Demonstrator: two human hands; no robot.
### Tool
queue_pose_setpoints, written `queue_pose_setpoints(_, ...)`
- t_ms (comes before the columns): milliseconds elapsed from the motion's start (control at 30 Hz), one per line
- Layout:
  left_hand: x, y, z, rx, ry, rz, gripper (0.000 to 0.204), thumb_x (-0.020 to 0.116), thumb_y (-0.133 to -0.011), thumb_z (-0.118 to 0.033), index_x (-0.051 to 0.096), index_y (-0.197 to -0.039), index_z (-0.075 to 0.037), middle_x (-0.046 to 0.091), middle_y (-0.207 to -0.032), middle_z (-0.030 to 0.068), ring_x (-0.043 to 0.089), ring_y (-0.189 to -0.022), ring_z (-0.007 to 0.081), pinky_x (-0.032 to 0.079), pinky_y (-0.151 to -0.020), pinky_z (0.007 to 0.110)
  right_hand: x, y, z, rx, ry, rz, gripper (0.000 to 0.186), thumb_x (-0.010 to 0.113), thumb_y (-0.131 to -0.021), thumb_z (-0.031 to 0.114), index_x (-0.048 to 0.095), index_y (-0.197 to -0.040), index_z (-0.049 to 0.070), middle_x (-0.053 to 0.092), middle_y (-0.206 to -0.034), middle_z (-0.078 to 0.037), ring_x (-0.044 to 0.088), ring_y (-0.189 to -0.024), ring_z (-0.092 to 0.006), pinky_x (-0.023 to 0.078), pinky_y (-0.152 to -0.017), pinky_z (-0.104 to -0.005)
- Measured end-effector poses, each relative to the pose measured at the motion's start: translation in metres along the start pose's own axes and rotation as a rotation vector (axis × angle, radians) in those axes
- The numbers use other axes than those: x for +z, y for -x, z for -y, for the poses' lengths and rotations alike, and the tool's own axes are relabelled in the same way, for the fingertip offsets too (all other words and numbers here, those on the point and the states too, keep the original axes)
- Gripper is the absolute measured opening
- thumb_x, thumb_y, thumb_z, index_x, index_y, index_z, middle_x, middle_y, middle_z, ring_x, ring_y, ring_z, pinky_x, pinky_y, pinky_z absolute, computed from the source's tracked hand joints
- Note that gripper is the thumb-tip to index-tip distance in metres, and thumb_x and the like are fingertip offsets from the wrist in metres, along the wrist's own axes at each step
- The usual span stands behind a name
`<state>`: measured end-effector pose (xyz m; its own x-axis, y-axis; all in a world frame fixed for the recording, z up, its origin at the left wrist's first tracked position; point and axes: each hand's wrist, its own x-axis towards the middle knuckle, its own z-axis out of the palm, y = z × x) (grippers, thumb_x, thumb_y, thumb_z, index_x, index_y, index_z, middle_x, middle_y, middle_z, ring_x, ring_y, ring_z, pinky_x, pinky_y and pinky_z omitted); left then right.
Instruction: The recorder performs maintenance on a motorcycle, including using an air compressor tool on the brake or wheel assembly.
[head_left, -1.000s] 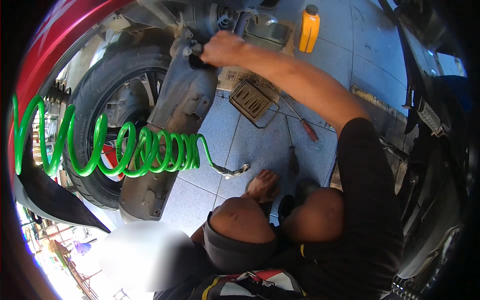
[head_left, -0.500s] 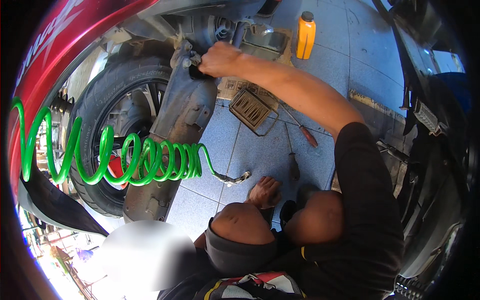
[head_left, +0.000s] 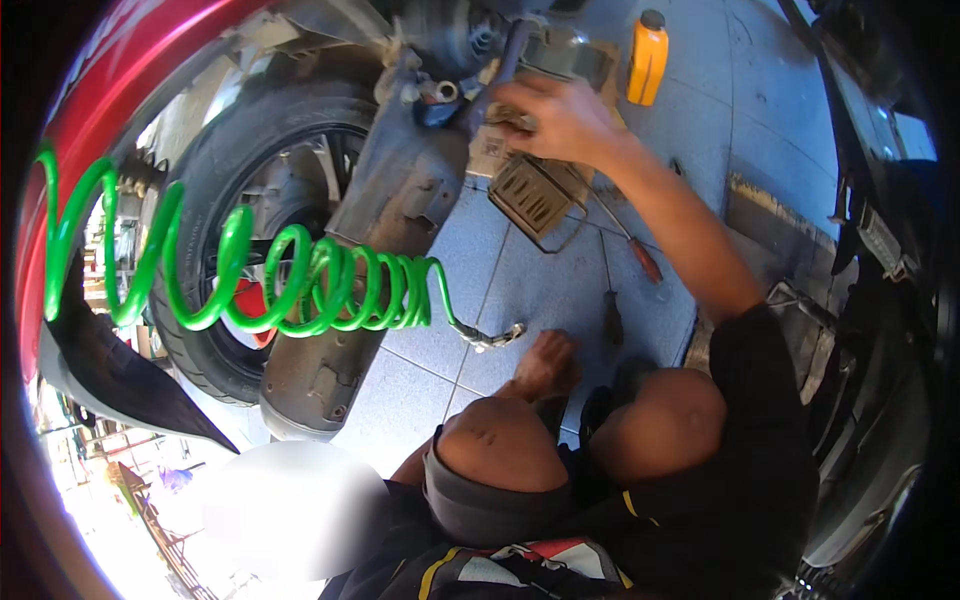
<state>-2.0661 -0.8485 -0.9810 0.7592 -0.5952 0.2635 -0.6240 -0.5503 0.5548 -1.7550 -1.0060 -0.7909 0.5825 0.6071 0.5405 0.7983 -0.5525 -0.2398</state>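
Note:
My right hand (head_left: 550,120), blurred, hovers with curled fingers just right of the scooter's muffler (head_left: 395,185); whether it holds anything is unclear. Near it, a round metal fitting (head_left: 446,92) with blue behind it shows at the muffler's upper end. My left hand (head_left: 545,365) rests low by the tiled floor (head_left: 420,380) beside my knee, fingers loosely spread. A coiled green air hose (head_left: 295,280) crosses the muffler and wheel, its metal nozzle (head_left: 495,336) just above my left hand. A metal rectangular tray (head_left: 530,200) and two screwdrivers (head_left: 645,260) lie below my right arm.
The red scooter body (head_left: 75,130) and rear tyre (head_left: 200,360) fill the left. An orange bottle (head_left: 648,65) stands at the back on the tiles, near cardboard (head_left: 490,152). Another dark vehicle (head_left: 870,330) lines the right, with a worn board (head_left: 750,230) beside it.
My right hand has pulled away from the muffler's upper end toward the right, exposing the fitting. My left hand stays low by the floor. The whole view has shifted slightly rightward.

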Motion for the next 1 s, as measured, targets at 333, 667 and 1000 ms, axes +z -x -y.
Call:
queue_pose_setpoints(333,-0.041,-0.031,0.004,-0.679,-0.457,0.427,0.032,0.055,-0.081,-0.011,0.052,-0.112,-0.002,0.056,-0.099,0.0175,0.055,-0.097,0.0356,0.042,-0.085,0.048,0.1,0.193,-0.087,0.434,0.354,-0.065,0.019,0.064,-0.075,0.014,0.062,-0.094,0.009,0.063,-0.084,-0.008,0.067,-0.073,-0.0266,0.053,-0.059,-0.0397)
queue_pose_setpoints(667,-0.043,-0.048,0.023,-0.632,-0.45,0.45,0.012,0.05,-0.087,-0.01,0.05,-0.097,-0.004,0.062,-0.086,0.0175,0.066,-0.077,0.0343,0.055,-0.065,0.044,0.107,0.212,-0.081,0.331,0.608,0.056,0.02,0.058,-0.074,0.015,0.067,-0.088,0.005,0.064,-0.076,-0.008,0.064,-0.072,-0.0242,0.045,-0.066,-0.0377)
queue_pose_setpoints(1000,-0.09,-0.1,0.002,-0.617,-0.262,0.485,0.025,0.066,-0.082,-0.017,0.063,-0.096,0.003,0.067,-0.084,0.0239,0.068,-0.081,0.0365,0.054,-0.07,0.047,0.055,0.216,-0.001,0.858,-0.155,0.104,0.033,0.061,-0.078,0.014,0.064,-0.11,0.006,0.066,-0.092,-0.019,0.065,-0.075,-0.0374,0.052,-0.07,-0.0458)
